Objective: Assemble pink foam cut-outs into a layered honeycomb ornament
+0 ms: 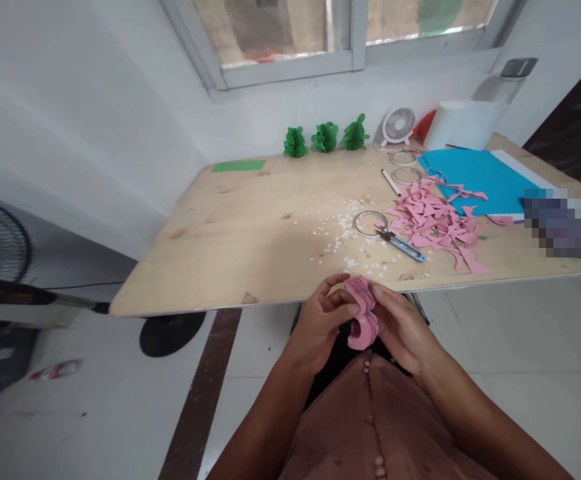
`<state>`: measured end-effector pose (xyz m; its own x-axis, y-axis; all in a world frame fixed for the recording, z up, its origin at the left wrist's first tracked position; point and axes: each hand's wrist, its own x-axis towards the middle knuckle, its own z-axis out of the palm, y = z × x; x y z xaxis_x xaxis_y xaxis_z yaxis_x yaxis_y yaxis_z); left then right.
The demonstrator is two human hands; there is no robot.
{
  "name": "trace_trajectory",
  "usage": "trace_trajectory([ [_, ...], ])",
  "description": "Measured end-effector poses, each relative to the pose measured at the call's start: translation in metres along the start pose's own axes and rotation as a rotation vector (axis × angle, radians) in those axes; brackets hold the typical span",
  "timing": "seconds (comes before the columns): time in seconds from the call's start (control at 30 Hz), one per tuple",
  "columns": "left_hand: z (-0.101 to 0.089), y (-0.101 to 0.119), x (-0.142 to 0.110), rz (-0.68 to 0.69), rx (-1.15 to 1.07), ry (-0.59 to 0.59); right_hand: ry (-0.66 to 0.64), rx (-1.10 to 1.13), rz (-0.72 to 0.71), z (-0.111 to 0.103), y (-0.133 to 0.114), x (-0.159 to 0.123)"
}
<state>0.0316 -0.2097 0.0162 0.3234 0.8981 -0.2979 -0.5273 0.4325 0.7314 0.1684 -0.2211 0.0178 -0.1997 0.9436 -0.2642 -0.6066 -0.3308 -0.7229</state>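
Between my two hands is a stack of curved pink paper cutouts (363,313), held just off the table's front edge. My left hand (324,319) pinches its left side with thumb and fingers. On the right side, the fingers of my right hand (404,328) are closed against the stack's edge. Beyond my hands on the table lie blue-handled thread snips (403,245), their blades by a metal ring (370,223). A heap of pink paper scraps (435,217) spreads to the right, and tiny white paper bits (343,233) are scattered to the left of the snips.
Along the back of the wooden table (240,233) stand several green paper figures (325,137) and a small white fan (398,125). Blue sheets (485,180) lie at right, near a marker (391,183). A green strip (239,166) lies at the back left. A black floor fan (0,247) stands left.
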Motion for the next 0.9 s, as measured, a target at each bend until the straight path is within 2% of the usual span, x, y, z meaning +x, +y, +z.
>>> trace_trajectory([
  [0.27, 0.003, 0.002, 0.007, 0.144, -0.113, 0.131, 0.02, -0.331, -0.165, -0.007, 0.003, -0.01],
  [0.4, 0.009, 0.003, 0.01, 0.23, -0.084, 0.192, 0.042, -0.522, -0.201, -0.004, 0.003, -0.01],
  [0.5, 0.012, 0.002, 0.011, 0.263, -0.061, 0.196, 0.088, -0.628, -0.221, -0.004, 0.005, -0.006],
  [0.63, 0.013, 0.001, 0.012, 0.25, -0.064, 0.18, 0.128, -0.637, -0.234, -0.006, 0.009, 0.0],
  [0.9, 0.01, 0.004, 0.012, 0.187, -0.038, 0.187, 0.162, -0.491, -0.194, 0.0, 0.01, 0.002],
])
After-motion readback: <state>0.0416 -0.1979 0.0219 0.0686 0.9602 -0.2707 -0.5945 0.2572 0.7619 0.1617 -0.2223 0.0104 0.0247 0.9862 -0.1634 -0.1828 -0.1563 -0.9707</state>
